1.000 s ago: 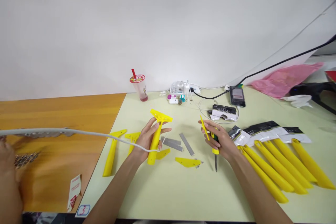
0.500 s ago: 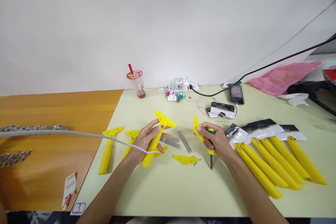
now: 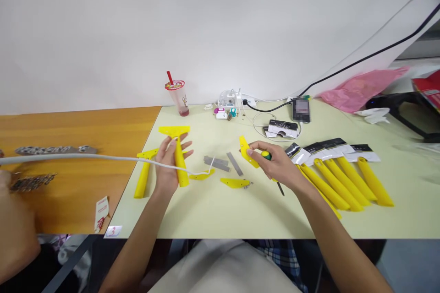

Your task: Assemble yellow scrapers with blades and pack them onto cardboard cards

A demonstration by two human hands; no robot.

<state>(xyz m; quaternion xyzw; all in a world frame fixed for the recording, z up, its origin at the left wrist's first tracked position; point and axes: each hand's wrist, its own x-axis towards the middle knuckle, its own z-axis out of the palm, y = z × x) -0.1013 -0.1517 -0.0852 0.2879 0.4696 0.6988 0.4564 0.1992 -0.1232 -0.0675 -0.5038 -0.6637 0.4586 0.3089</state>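
My left hand [image 3: 166, 171] holds a yellow plastic scraper handle [image 3: 181, 165] upright, thumb against its shaft and fingers spread behind. In my right hand [image 3: 280, 161], thumb and fingers pinch a small yellow blade cover [image 3: 244, 149]. The same hand keeps a screwdriver [image 3: 266, 155] with a green and yellow grip in the palm, its dark shaft pointing down. Between the hands lie grey metal blades [image 3: 234, 164], two more yellow covers [image 3: 233, 183] and some small screws [image 3: 248, 185]. Another yellow scraper handle [image 3: 141, 181] lies left of my left hand.
Yellow scrapers [image 3: 374, 181] with black-and-white packaging lie in a row at right. A drink cup [image 3: 179, 98], power strip [image 3: 230, 99] and pink bag [image 3: 364, 89] stand along the wall. A white cable [image 3: 103, 157] crosses at left, near another person's arm [image 3: 15, 224].
My left hand has moved left with the scraper handle and turned it more upright. My right hand still holds the cover and screwdriver. The view has tilted downward, and another person's arm shows at left.
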